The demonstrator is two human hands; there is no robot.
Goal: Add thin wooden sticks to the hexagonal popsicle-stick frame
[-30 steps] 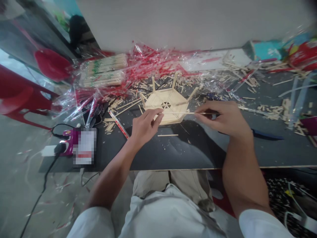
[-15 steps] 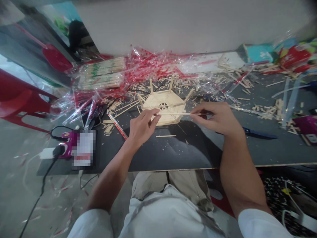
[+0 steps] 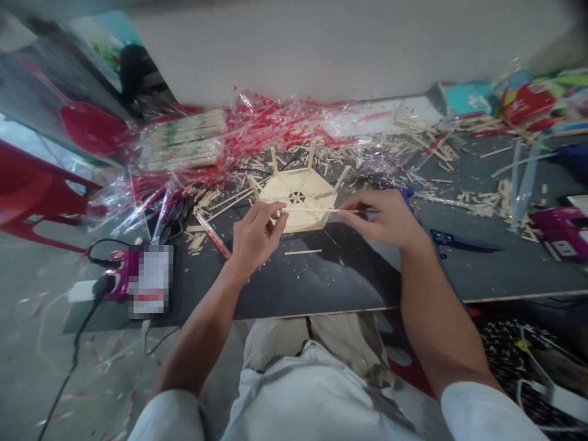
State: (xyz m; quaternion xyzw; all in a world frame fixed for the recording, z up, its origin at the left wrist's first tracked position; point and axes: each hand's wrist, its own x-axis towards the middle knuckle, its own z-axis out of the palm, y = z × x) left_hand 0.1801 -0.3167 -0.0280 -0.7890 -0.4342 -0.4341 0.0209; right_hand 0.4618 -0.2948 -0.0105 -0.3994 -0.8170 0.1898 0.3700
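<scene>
A thin wooden stick [image 3: 321, 211] lies level across the front of a hexagonal model of glued wooden sticks [image 3: 294, 199]. Short upright posts rise from its corners, including one at the back [image 3: 311, 157]. My right hand [image 3: 381, 217] pinches the stick's right part between thumb and fingers. The fingertips of my left hand [image 3: 255, 229] close on its left end, just over the model's front. Neither palm hides the model's centre, where a small open hub shows.
Wrapped bundles of wooden chopsticks [image 3: 184, 141] and torn red-printed plastic film lie behind, among scattered stick offcuts on a dark board [image 3: 321, 282]. A loose stick [image 3: 303, 252] lies near my hands. A blue-handled cutting tool [image 3: 463, 246] lies to the right.
The whole scene has slid left and slightly down in view. My right hand has moved closer to the model, and the stick stays held between both hands.
</scene>
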